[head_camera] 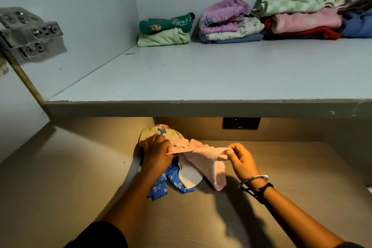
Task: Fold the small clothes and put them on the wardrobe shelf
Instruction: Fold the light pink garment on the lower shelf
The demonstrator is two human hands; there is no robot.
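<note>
A small pink garment hangs stretched between my two hands above the brown lower surface. My left hand grips its left end, and my right hand pinches its right end. Beneath lie a blue garment with white bows, a cream printed garment and a pale grey piece. On the pale wardrobe shelf above stand folded stacks: a green and light green one and a lilac and cream one.
A larger pile of pink, red, blue and flowered clothes fills the shelf's back right. A metal hinge juts from the left wall. A dark wall socket sits under the shelf edge.
</note>
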